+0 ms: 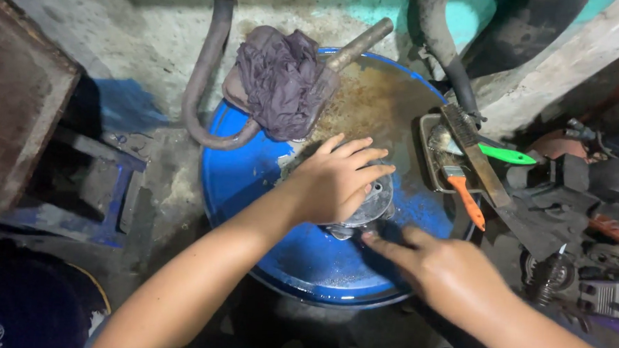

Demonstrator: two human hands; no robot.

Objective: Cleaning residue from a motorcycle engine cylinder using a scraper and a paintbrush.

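Observation:
My left hand (337, 179) lies flat, fingers spread, on top of a round grey metal part (373, 207) that rests on the blue drum lid (252, 185). My right hand (435, 262) reaches in from the right, its fingertips touching the near edge of the metal part. Most of the part is hidden under my left palm. Neither hand is closed around anything.
A crumpled grey rag (280, 81) and a curved exhaust pipe (209, 70) lie at the drum's far edge. A small tray (428, 141) at the right holds a wire brush (476, 154), an orange-handled brush (467, 196) and a green-handled tool (506, 155). Engine parts (590, 203) crowd the right side.

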